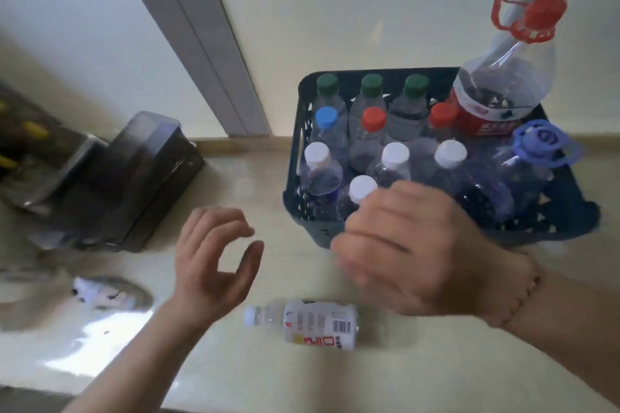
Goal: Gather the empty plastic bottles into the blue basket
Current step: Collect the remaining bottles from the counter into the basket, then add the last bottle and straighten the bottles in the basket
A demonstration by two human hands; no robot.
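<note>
White-labelled bottle [312,322] lying on its side on the pale counter [436,372], cap to the left, below and between both hands and touched by neither. Left hand [214,265] open, fingers curled wide, empty, just above-left of the bottle. Right hand [412,251], blurred, fingers spread downward, empty, over the near rim of the blue basket [295,151]. Basket holds upright bottles with green, red, blue and white caps; a large red-capped jug [503,77] at its far right corner and a blue-handled jug [523,164] at its right. Dark box [141,184] at left, well apart
</note>
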